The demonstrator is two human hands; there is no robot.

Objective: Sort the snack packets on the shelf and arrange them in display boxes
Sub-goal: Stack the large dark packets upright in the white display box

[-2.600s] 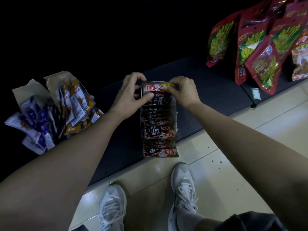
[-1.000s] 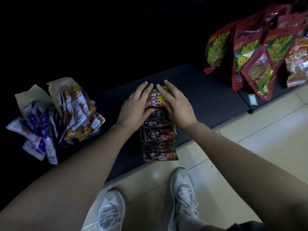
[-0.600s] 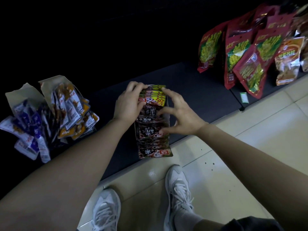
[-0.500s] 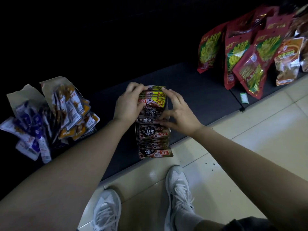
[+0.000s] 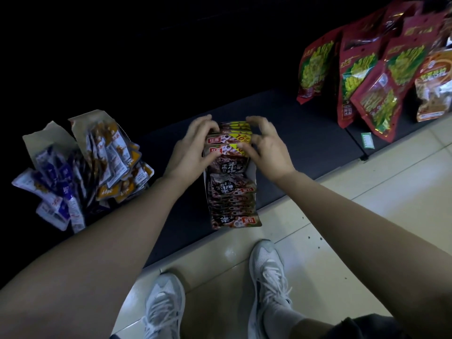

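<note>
A narrow white display box (image 5: 252, 172) stands on the dark low shelf (image 5: 305, 145), filled with a row of dark red-brown snack packets (image 5: 230, 189). The far packets (image 5: 236, 135) carry yellow corners. My left hand (image 5: 193, 148) curls round the left edge of those far packets. My right hand (image 5: 266, 148) grips their right edge, fingers bent over the top. The nearest packet (image 5: 234, 220) leans out over the shelf edge.
Two open brown display boxes at the left hold blue-white packets (image 5: 52, 192) and orange packets (image 5: 115, 157). Large red bags (image 5: 367, 69) with green print lean at the right end of the shelf. My two white shoes (image 5: 266, 272) stand on the pale tiled floor.
Earlier both hands pressed flat on top of the packet row. Now they have curled round the sides of the far packets, the right hand having moved from the box's middle to the far end.
</note>
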